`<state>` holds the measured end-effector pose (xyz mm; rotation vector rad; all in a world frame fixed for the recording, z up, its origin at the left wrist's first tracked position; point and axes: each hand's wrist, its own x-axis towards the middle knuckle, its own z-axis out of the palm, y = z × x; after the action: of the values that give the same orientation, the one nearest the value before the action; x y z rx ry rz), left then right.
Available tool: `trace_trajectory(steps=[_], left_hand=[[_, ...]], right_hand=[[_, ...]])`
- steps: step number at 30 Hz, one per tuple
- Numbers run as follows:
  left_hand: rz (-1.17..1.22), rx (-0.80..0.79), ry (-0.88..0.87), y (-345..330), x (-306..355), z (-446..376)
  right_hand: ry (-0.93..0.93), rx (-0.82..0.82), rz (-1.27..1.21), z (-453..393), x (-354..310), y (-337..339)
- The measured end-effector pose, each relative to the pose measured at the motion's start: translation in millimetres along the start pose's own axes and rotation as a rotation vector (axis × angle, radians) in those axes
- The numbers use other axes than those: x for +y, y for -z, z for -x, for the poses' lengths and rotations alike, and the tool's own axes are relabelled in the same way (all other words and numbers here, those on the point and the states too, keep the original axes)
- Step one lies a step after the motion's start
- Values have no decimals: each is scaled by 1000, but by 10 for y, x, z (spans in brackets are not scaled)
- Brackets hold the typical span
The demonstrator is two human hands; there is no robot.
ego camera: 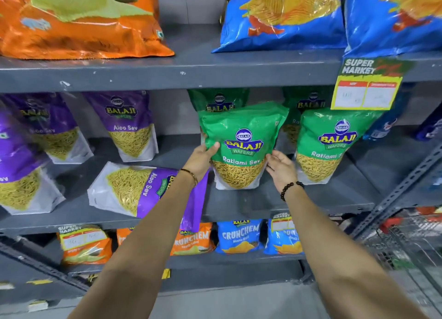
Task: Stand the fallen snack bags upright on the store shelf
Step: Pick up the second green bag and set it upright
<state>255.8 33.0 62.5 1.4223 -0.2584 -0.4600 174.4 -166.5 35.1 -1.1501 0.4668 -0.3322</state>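
A green Ratlami Sev bag [241, 137] stands upright on the middle shelf [239, 206]. My left hand [199, 159] holds its left edge with the thumb on the front. My right hand [281, 168] rests with spread fingers against its lower right corner. To the left, a purple Aloo Sev bag [134, 187] lies flat on its side, partly hidden by my left forearm. A second green Ratlami Sev bag [327, 144] stands upright to the right.
Two purple Aloo Sev bags [130, 125] stand further back on the left, and more green bags [218, 101] stand behind. Large orange [79, 19] and blue [282, 15] chip bags fill the shelf above. A yellow price tag [363, 91] hangs at right. Small Crunchem packs [239, 236] sit below.
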Motion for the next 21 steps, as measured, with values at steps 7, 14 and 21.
trace_trajectory(steps=[7, 14, 21], left_hand=[[-38, -61, -4, 37, -17, -116], [-789, 130, 38, 977, -33, -113], [-1556, 34, 269, 2165, -3, 93]], right_hand=[[-61, 59, -25, -45, 39, 46], [-93, 214, 21, 200, 161, -60], [-104, 537, -79, 710, 536, -537]])
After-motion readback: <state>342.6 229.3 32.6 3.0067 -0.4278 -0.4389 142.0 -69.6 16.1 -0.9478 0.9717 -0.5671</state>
